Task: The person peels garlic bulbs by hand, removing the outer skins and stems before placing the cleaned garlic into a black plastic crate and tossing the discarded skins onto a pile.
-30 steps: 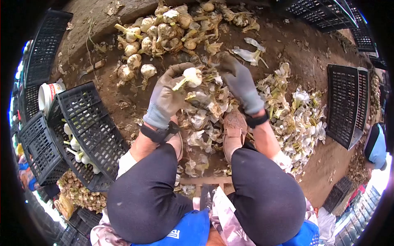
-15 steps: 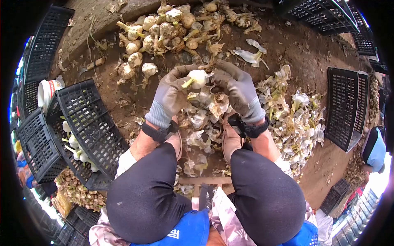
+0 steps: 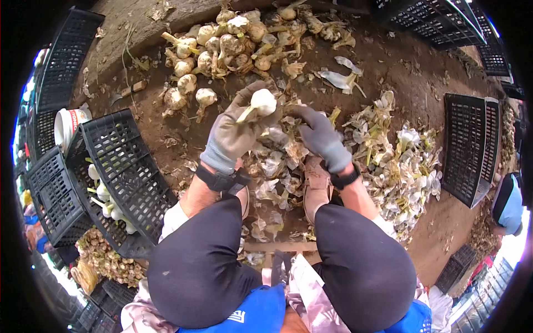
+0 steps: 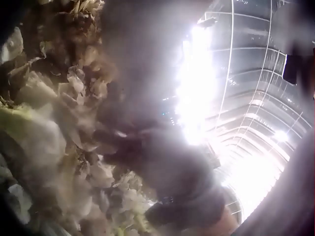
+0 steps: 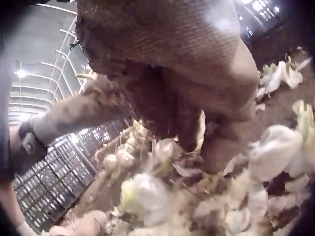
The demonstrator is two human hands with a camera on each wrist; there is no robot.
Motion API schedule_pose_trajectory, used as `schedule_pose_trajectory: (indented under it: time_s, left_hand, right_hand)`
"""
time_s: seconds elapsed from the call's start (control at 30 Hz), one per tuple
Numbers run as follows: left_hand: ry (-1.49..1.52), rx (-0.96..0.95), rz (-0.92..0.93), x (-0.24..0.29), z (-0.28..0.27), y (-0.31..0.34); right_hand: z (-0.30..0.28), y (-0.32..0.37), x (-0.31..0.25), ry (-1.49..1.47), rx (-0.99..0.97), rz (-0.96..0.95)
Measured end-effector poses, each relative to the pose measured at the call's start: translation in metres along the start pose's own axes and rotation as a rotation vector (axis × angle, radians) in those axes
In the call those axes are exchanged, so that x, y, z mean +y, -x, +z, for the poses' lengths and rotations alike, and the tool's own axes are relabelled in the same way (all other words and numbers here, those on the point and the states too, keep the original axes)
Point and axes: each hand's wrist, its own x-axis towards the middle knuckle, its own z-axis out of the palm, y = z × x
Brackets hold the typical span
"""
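In the head view my gloved left hand (image 3: 236, 130) holds a white garlic bulb (image 3: 263, 102) by thumb and fingers. The bulb has a short cut stem pointing down and left. To its right is my gloved right hand (image 3: 320, 136), fingers curled and apart from the bulb. A pale strip of garlic skin (image 5: 201, 130) shows between its fingers in the right wrist view. Below both hands lie loose peeled skins (image 3: 272, 191), spread between the shoes. The left wrist view is blurred and mostly hidden by the dark glove.
A heap of unpeeled garlic (image 3: 227, 47) lies ahead on the soil, a wooden-handled knife (image 3: 132, 89) left of it. On the left a black crate (image 3: 125, 161) contains white bulbs, beside a white bucket (image 3: 65, 126). A skin pile (image 3: 408, 172) and another crate (image 3: 469, 147) are at right.
The right hand came in to the bulb, then drew away to the right with its fingers curled. The left hand kept the bulb, which now shows a cleaner white side and sits slightly higher.
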Motion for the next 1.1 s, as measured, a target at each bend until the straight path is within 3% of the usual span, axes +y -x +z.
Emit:
schedule_pose_trajectory:
  time_s: [0.07, 0.13, 0.2, 0.27, 0.3, 0.4, 0.47, 0.53, 0.57, 0.63, 0.73, 0.77, 0.83, 0.9, 1.1]
  left_hand:
    - [-0.121, 0.249, 0.063, -0.013, 0.002, -0.004]
    - [-0.258, 0.314, -0.016, -0.012, 0.018, -0.008]
    - [-0.691, 0.539, -0.091, -0.013, 0.028, -0.009]
    - [-0.719, 0.49, -0.089, -0.003, 0.014, -0.005]
    - [-1.211, 0.239, 0.21, 0.002, 0.007, -0.002]
    - [-1.487, 0.086, 0.052, 0.0, 0.001, -0.002]
    - [-0.443, 0.28, -0.166, -0.002, 0.013, -0.004]
    - [-0.437, 0.275, -0.168, 0.001, 0.019, -0.003]
    - [-0.431, 0.251, -0.15, 0.003, 0.018, -0.002]
    - [-0.427, 0.227, -0.132, 0.001, 0.014, -0.001]
    - [-0.481, 0.233, -0.081, -0.005, 0.015, -0.001]
    - [-0.522, 0.275, -0.061, -0.006, 0.02, 0.0]
    - [-0.565, 0.32, -0.034, -0.006, 0.024, -0.002]
    - [-0.387, 0.413, -0.085, -0.009, 0.019, -0.003]
    - [-0.227, 0.397, -0.061, -0.012, 0.001, -0.001]
  right_hand:
    - [-0.004, 0.004, -0.044, -0.101, 0.035, 0.052]
    - [-0.001, 0.006, -0.065, 0.022, 0.17, 0.05]
    - [-0.004, -0.006, -0.055, -0.089, 0.148, 0.101]
    - [-0.008, -0.01, -0.048, -0.574, 0.03, 0.143]
    - [-0.008, -0.012, -0.045, -0.614, 0.005, 0.135]
    - [-0.016, -0.022, -0.038, -0.527, -0.175, 0.167]
    - [-0.02, -0.022, -0.04, -0.41, -0.162, 0.172]
    - [-0.023, -0.015, -0.05, -0.776, -0.093, 0.324]
    - [-0.02, -0.01, -0.05, -0.777, -0.093, 0.324]
    - [-0.014, -0.002, -0.045, -1.098, -0.033, 0.346]
    - [-0.004, -0.008, -0.049, -0.848, -0.012, 0.324]
    - [-0.003, -0.012, -0.053, -0.544, -0.016, 0.357]
    - [-0.007, -0.013, -0.058, -0.71, 0.01, 0.342]
    - [-0.004, -0.013, -0.058, -0.925, 0.05, 0.312]
    - [-0.012, -0.009, -0.062, -0.935, 0.027, 0.389]
